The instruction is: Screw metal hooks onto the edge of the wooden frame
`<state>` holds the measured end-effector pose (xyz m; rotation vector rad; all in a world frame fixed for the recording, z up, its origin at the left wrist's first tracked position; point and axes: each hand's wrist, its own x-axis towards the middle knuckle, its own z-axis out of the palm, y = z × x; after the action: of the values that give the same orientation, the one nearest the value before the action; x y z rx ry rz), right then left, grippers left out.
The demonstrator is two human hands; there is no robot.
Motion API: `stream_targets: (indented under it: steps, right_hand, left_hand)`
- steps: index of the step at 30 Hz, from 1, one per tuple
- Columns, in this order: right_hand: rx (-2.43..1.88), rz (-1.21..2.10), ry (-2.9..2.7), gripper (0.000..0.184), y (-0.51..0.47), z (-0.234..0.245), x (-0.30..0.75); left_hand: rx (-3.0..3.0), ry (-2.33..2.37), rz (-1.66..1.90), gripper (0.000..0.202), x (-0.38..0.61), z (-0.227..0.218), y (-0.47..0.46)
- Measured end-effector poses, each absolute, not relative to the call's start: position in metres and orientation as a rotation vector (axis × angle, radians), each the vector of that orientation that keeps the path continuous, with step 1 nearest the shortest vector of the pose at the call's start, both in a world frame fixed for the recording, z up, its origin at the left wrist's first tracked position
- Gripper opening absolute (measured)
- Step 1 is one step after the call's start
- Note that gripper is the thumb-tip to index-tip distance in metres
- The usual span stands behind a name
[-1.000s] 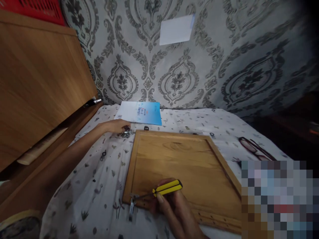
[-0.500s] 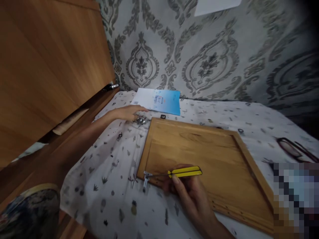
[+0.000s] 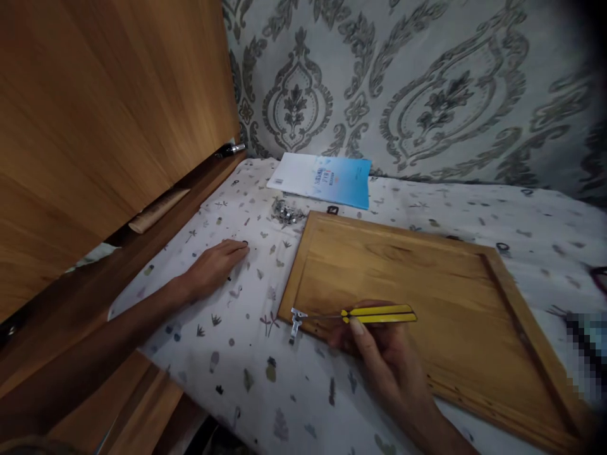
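A wooden cabinet door panel (image 3: 417, 284) lies flat on a bed with a printed white sheet (image 3: 265, 379). My right hand (image 3: 379, 351) is closed around a yellow-handled screwdriver (image 3: 377, 314), whose tip meets a metal hinge (image 3: 296, 320) at the panel's near left corner. Left of the panel, my left hand (image 3: 215, 265) rests on the sheet with its fingers curled together; what they hold, if anything, is hidden. A small pile of metal screws and hardware (image 3: 286, 212) lies beyond that hand, by the panel's far left corner.
A blue and white booklet (image 3: 322, 179) lies at the back near the patterned wallpaper. A tall wooden cabinet side (image 3: 95, 114) stands on the left, with a dark pen-like object (image 3: 230, 150) at its base. Glasses show partly at the far right edge (image 3: 600, 278).
My left hand has drawn back from the pile of screws toward me and now rests on the sheet. The view has swung left and down. The right hand keeps the screwdriver on the hinge.
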<state>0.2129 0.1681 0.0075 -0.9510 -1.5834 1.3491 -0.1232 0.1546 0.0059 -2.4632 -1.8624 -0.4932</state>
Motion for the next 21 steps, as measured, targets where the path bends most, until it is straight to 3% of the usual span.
stream_targets:
  steps: [12,21]
  right_hand:
    - [-0.912,1.302,-1.619,0.032,0.169,0.009,0.214]
    - [-0.890,1.274,-1.605,0.030,0.170,0.006,0.213]
  left_hand:
    - [-2.451,-1.878,-0.558,0.023,-0.125,0.030,0.171]
    - [-2.294,-1.933,-0.773,0.018,-0.090,0.039,0.274]
